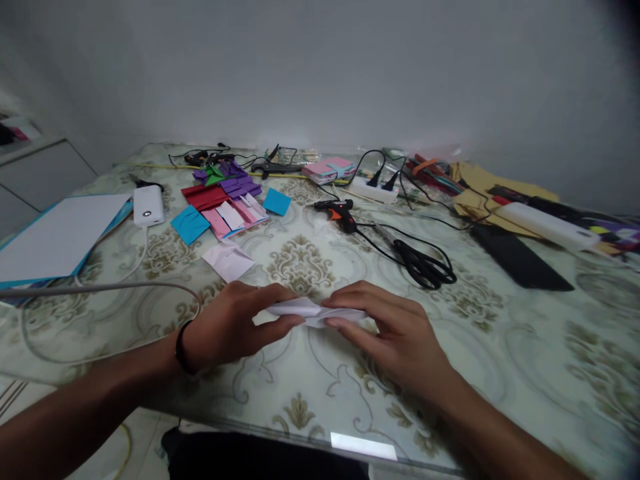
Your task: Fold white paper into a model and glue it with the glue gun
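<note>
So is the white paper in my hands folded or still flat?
Folded. The white paper shows creased, layered edges, pinched between the left hand and the right hand just above the table.

A single head-worn view looks forward and down, close over the table [500, 347].

Matt white paper [313, 311] is creasing softly; the patterned table [525, 347] is gleaming glossy under glass; scissors [425, 265] are showing smooth black plastic.
</note>
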Motion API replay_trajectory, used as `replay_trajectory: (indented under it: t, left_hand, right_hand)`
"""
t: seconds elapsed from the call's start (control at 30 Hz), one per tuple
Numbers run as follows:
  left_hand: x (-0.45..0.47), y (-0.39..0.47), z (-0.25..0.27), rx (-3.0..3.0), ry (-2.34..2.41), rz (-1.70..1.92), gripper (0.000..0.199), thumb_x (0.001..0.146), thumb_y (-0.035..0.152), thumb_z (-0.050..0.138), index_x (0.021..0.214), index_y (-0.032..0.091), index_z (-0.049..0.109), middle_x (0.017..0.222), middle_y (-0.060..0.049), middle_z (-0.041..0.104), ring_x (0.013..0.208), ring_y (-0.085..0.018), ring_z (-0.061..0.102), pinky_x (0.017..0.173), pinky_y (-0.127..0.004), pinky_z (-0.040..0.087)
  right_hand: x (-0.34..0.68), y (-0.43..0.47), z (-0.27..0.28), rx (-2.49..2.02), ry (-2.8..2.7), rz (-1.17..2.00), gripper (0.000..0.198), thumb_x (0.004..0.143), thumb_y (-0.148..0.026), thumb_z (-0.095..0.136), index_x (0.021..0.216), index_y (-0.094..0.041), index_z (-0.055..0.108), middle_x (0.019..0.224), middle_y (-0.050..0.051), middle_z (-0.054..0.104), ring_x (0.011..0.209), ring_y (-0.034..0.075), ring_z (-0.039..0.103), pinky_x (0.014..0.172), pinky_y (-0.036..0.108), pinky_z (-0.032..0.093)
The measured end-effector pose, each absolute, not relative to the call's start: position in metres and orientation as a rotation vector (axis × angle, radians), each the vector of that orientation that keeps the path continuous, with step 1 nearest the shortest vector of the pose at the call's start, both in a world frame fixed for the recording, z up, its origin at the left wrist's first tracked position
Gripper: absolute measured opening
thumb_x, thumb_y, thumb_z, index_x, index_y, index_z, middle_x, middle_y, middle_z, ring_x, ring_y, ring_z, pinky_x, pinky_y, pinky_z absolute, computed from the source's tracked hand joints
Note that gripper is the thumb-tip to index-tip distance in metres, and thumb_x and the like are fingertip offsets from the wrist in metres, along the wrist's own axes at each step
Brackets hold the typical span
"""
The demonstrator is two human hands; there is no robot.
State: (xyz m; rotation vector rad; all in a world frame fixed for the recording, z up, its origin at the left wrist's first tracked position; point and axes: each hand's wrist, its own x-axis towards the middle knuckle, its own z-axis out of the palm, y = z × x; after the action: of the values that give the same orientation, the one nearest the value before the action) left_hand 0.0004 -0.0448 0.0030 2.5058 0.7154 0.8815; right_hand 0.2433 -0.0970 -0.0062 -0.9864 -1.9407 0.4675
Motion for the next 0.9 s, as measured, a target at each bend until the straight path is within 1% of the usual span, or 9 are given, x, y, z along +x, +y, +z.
replay_trajectory:
  t: [0.07,0.2,0.37,0.47,0.67,0.73,0.8,0.9]
  left_hand:
    - [0.001,-0.045,0.003,2.516,0.712,0.851,0.017,0.089,0.031,0.071,0.104,0.021,0.070,0.075,0.000,0.076,0.059,-0.013,0.068,0.057,-0.021,0.047]
    - [0.002,-0.046,0.003,2.490,0.685,0.769,0.017,0.089,0.034,0.071,0.101,0.022,0.072,0.081,-0.001,0.078,0.065,-0.014,0.070,0.061,-0.022,0.050]
    - [0.004,-0.048,0.003,2.446,0.593,0.740,0.010,0.093,0.025,0.064,0.096,0.019,0.071,0.086,-0.004,0.078,0.074,-0.018,0.073,0.066,-0.026,0.053]
    - [0.004,-0.047,0.002,2.429,0.566,0.816,0.006,0.091,0.020,0.065,0.092,0.020,0.071,0.084,-0.003,0.076,0.073,-0.016,0.072,0.067,-0.025,0.053]
    - [0.003,-0.045,0.006,2.423,0.601,0.831,0.003,0.087,0.016,0.067,0.087,0.019,0.067,0.083,-0.003,0.074,0.072,-0.014,0.069,0.067,-0.024,0.051]
    - [0.003,-0.046,0.008,2.398,0.585,0.833,0.005,0.086,0.016,0.067,0.089,0.018,0.066,0.087,-0.005,0.074,0.076,-0.015,0.070,0.070,-0.025,0.053]
    - [0.003,-0.046,0.008,2.387,0.555,0.828,0.012,0.086,0.016,0.068,0.097,0.019,0.067,0.094,-0.006,0.076,0.083,-0.017,0.073,0.074,-0.025,0.055]
    - [0.003,-0.047,0.004,2.438,0.491,0.833,0.024,0.086,0.016,0.068,0.109,0.022,0.067,0.099,-0.006,0.079,0.085,-0.019,0.075,0.075,-0.025,0.057]
  right_hand:
    - [0.242,-0.097,-0.005,-0.967,-1.955,0.459,0.017,0.090,-0.017,0.070,0.106,-0.023,0.071,0.096,0.006,0.074,0.086,0.018,0.071,0.076,0.028,0.057]
    - [0.237,-0.099,-0.004,-0.965,-1.991,0.465,0.012,0.092,-0.019,0.067,0.102,-0.022,0.073,0.091,0.006,0.075,0.081,0.018,0.071,0.072,0.027,0.058]
    - [0.233,-0.100,-0.004,-0.884,-2.022,0.475,0.015,0.092,-0.015,0.063,0.102,-0.021,0.073,0.086,0.006,0.074,0.078,0.018,0.070,0.069,0.027,0.056]
    - [0.233,-0.100,-0.003,-0.869,-2.019,0.440,0.017,0.092,-0.014,0.062,0.103,-0.021,0.073,0.083,0.006,0.073,0.075,0.018,0.068,0.066,0.028,0.055]
    - [0.237,-0.102,0.001,-0.894,-1.977,0.372,0.015,0.091,-0.015,0.065,0.102,-0.021,0.072,0.086,0.006,0.075,0.077,0.018,0.070,0.069,0.030,0.056]
    - [0.238,-0.102,0.000,-0.899,-1.983,0.368,0.014,0.092,-0.017,0.065,0.103,-0.021,0.073,0.084,0.006,0.075,0.075,0.018,0.069,0.068,0.029,0.056]
    - [0.238,-0.101,0.000,-0.876,-1.995,0.369,0.013,0.093,-0.017,0.064,0.102,-0.021,0.073,0.083,0.006,0.074,0.074,0.017,0.069,0.066,0.028,0.055]
    - [0.238,-0.100,-0.003,-0.827,-2.024,0.373,0.013,0.093,-0.016,0.064,0.103,-0.019,0.072,0.083,0.006,0.074,0.073,0.017,0.068,0.066,0.027,0.054]
